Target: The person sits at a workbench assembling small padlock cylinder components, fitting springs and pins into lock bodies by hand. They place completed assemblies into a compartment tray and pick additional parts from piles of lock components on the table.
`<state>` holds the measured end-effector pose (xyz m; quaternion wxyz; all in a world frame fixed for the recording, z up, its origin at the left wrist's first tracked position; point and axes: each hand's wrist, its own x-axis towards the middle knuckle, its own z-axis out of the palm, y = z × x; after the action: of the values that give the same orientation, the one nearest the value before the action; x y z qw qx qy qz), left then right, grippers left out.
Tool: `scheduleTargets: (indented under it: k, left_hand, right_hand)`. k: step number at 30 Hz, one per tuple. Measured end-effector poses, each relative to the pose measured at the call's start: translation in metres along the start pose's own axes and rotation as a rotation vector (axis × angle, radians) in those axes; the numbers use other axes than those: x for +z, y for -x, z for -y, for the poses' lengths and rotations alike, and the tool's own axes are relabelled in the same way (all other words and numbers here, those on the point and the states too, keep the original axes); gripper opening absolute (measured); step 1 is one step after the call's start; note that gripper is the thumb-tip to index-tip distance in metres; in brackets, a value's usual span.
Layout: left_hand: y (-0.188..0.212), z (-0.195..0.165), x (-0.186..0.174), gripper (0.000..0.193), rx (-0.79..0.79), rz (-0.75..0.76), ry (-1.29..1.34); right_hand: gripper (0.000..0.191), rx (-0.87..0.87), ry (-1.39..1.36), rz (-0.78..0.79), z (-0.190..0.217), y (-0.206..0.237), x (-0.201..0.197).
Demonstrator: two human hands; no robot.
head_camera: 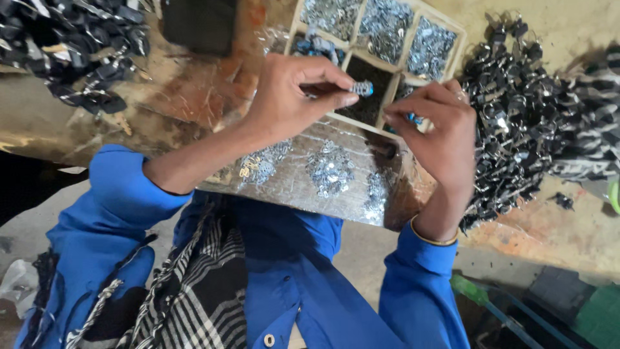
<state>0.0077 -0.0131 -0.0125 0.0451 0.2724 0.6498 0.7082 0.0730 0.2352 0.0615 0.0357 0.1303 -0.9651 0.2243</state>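
Note:
My left hand (290, 97) pinches a small part with a dark shaft and a blue and silver tip (363, 88), held over a wooden compartment tray (386, 64). My right hand (439, 129) is closed around a small blue piece (411, 118) just to the right of it, near the tray's front edge. Both sleeves are blue. The tray's compartments hold several heaps of small silver metal parts (381, 29).
Small piles of silver parts (329, 169) lie on a shiny metal sheet (290, 184) below the hands. Heaps of black and silver pieces lie at the right (516, 116) and top left (77, 45). A checked cloth (194, 291) covers my lap.

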Motion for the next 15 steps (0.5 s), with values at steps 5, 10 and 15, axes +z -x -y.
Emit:
scheduleTargets:
  k: [5, 10, 15]
  left_hand:
    - [0.003, 0.006, 0.0, 0.014, -0.006, -0.005, 0.067]
    - [0.007, 0.0, 0.0, 0.014, -0.016, -0.005, 0.078]
    - [0.017, -0.02, -0.003, 0.013, 0.039, -0.001, 0.036]
  right_hand:
    - [0.013, 0.034, 0.256, 0.1, 0.012, 0.049, -0.008]
    - [0.016, 0.196, 0.217, -0.011, 0.025, 0.08, 0.018]
    - [0.015, 0.245, 0.128, -0.036, 0.031, 0.093, 0.026]
